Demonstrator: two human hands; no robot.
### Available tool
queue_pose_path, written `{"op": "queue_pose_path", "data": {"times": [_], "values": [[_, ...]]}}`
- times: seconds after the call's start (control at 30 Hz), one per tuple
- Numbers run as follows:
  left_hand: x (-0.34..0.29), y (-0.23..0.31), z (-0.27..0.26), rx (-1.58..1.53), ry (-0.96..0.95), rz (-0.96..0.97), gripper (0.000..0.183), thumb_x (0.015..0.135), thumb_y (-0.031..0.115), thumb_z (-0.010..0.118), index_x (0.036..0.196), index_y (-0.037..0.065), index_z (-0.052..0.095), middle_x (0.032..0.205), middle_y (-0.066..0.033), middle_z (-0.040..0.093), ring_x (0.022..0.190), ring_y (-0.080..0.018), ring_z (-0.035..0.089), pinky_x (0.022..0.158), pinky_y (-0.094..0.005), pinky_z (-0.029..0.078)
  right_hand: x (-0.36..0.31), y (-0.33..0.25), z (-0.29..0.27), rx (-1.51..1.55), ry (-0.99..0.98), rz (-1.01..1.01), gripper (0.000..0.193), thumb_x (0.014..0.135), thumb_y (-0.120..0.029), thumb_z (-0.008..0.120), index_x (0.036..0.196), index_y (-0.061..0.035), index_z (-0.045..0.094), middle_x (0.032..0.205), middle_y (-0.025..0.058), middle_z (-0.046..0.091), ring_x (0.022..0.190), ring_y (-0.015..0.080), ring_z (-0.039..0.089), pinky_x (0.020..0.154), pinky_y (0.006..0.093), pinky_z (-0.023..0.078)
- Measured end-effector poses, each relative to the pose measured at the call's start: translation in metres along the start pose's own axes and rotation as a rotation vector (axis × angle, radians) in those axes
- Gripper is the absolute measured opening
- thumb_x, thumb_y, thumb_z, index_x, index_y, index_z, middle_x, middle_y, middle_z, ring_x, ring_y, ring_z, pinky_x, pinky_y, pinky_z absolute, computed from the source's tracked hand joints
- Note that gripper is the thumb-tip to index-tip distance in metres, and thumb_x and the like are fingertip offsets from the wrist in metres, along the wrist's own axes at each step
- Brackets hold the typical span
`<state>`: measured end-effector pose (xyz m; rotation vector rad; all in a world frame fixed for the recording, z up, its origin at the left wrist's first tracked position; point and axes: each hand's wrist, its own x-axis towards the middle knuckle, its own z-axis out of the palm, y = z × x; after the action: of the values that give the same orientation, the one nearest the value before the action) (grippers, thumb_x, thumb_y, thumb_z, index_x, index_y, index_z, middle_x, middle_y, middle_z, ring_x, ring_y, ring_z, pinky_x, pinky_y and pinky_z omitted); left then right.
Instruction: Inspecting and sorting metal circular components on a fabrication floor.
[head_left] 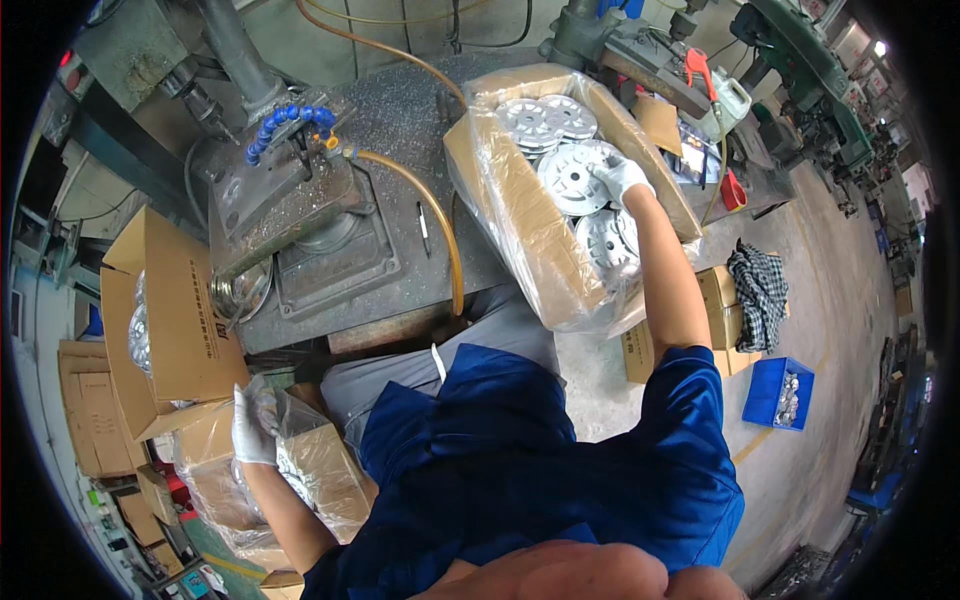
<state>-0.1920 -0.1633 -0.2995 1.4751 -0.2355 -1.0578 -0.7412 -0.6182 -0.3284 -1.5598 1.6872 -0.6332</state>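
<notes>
My right hand (622, 180), in a white glove, grips the right side of a round silver metal disc (568, 182) with slots and a centre hole. The disc lies on top of other silver discs (532, 122) in a cardboard box (508, 205) lined with clear plastic. Down at the left, my left hand (254, 430), also gloved in white, is closed at a raised fold of clear plastic liner (268, 398). That liner covers a cardboard box (325, 465) beside my leg. The left fingertips are partly hidden.
A drill press base (335, 250) with blue coolant hose (290, 122) stands on the metal-flecked bench at left. An open carton (190, 310) with discs sits beside it. A pen (423, 228) lies on the bench. At right, a blue bin (777, 393) of small parts stands on the floor.
</notes>
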Motion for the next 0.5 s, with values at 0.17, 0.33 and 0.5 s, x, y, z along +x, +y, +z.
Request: {"op": "queue_pose_path", "data": {"times": [0.17, 0.33, 0.5], "values": [[-0.016, -0.013, -0.047, -0.035, 0.27, -0.027, 0.052, 0.09, 0.05, 0.051, 0.117, 0.005, 0.058, 0.077, -0.002, 0.057, 0.049, -0.0079, 0.041, 0.044, -0.0187, 0.031, -0.009, -0.033, 0.01, -0.537, 0.103, -0.1, 0.049, 0.078, -0.039, 0.064, 0.115, -0.0075, 0.061, 0.115, 0.0169, 0.061, 0.107, 0.0301, 0.058, 0.09, 0.0356, 0.044], [-0.002, -0.031, -0.1, -0.012, 0.327, -0.072, 0.054, 0.088, 0.051, 0.053, 0.118, 0.006, 0.058, 0.079, -0.001, 0.057, 0.05, -0.0063, 0.039, 0.044, -0.0179, 0.029, 0.007, -0.006, 0.017, -0.426, 0.237, -0.138, 0.055, 0.076, -0.04, 0.066, 0.119, -0.0065, 0.059, 0.117, 0.0165, 0.06, 0.11, 0.0301, 0.056, 0.093, 0.0357, 0.043], [-0.01, -0.056, -0.175, -0.084, 0.333, -0.061, 0.051, 0.087, 0.046, 0.057, 0.117, 0.005, 0.057, 0.096, -0.0053, 0.062, 0.069, -0.0137, 0.054, 0.059, -0.0258, 0.044, 0.004, -0.013, 0.033, -0.456, 0.163, -0.133, 0.065, 0.074, -0.047, 0.066, 0.124, -0.0071, 0.055, 0.122, 0.0162, 0.058, 0.114, 0.031, 0.053, 0.097, 0.0359, 0.041]]}}
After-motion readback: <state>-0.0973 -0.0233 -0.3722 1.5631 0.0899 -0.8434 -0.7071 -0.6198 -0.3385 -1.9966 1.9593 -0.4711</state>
